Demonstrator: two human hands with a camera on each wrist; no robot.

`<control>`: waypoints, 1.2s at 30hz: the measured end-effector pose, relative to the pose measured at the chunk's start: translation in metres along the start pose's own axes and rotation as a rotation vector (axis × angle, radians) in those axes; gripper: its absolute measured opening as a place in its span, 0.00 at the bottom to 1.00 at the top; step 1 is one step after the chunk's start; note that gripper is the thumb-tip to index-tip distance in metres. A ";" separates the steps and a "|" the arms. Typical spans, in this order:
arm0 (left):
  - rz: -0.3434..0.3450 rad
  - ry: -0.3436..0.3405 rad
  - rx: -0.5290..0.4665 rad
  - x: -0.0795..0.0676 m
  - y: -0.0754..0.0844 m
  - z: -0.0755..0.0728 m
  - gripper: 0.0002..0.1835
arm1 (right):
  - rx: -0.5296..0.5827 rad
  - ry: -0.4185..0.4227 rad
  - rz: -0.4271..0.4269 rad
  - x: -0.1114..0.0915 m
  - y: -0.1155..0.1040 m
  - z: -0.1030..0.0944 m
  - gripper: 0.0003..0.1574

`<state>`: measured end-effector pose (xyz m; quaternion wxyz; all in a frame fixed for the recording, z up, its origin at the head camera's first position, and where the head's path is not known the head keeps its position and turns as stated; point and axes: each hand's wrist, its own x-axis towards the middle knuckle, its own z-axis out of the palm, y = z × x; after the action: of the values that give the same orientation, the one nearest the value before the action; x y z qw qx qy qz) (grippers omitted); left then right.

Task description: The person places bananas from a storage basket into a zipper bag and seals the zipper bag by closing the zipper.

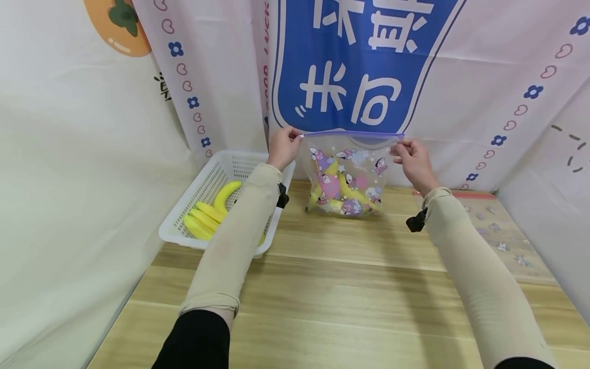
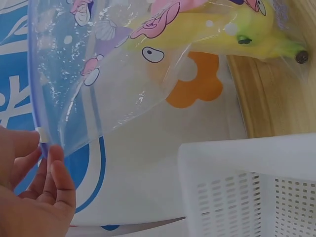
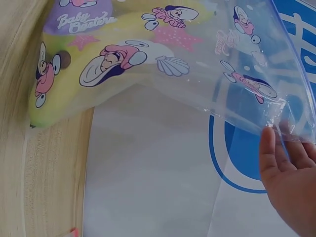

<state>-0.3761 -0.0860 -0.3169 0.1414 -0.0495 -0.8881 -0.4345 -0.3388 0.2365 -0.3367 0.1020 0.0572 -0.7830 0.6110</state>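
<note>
A clear zip bag (image 1: 355, 179) with a purple zip strip and pink cartoon prints hangs between both hands in the head view. Yellow bananas (image 2: 237, 32) show through its plastic, lying in the bottom of the bag close over the table. My left hand (image 1: 284, 147) pinches the top left corner, beside the white zip slider (image 2: 43, 134) in the left wrist view. At the opposite top corner, my right hand (image 1: 415, 161) pinches the edge just under the strip. Part of that grip is cut off in the right wrist view, where fingers (image 3: 269, 153) touch the plastic.
Left of the bag stands a white perforated basket (image 1: 172, 233) holding several yellow bananas (image 1: 203, 220), partly hidden by the left forearm. Another printed zip bag (image 1: 525, 251) lies flat on the wooden table (image 1: 332, 302) at the right. A printed cloth (image 1: 479, 77) hangs behind.
</note>
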 end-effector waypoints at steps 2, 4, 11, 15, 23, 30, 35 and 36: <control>-0.009 -0.017 0.005 0.000 0.000 0.001 0.10 | -0.002 -0.033 0.007 0.000 0.001 -0.001 0.27; -0.020 -0.040 0.002 0.000 0.000 0.004 0.11 | -0.028 -0.080 0.009 0.000 0.002 -0.002 0.31; 0.016 -0.104 0.000 -0.006 -0.002 0.014 0.12 | -0.193 -0.234 0.074 -0.007 0.013 -0.010 0.38; 0.079 -0.152 0.023 -0.016 0.002 0.015 0.10 | -0.233 -0.263 0.111 -0.015 0.020 -0.014 0.34; 0.094 -0.282 0.071 -0.041 0.007 0.012 0.11 | -0.439 -0.307 0.158 -0.029 0.041 -0.032 0.31; 0.123 -0.385 0.067 -0.063 0.011 0.021 0.12 | -0.631 -0.295 0.252 -0.043 0.069 -0.056 0.30; 0.131 -0.452 0.047 -0.081 0.015 0.038 0.13 | -0.749 -0.298 0.303 -0.053 0.088 -0.072 0.34; 0.123 -0.469 0.050 -0.085 0.015 0.042 0.13 | -0.776 -0.300 0.310 -0.055 0.092 -0.076 0.35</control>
<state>-0.3008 -0.0407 -0.3546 -0.0414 -0.1996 -0.9023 -0.3798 -0.2984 0.3303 -0.4182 -0.0917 -0.0156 -0.9598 0.2649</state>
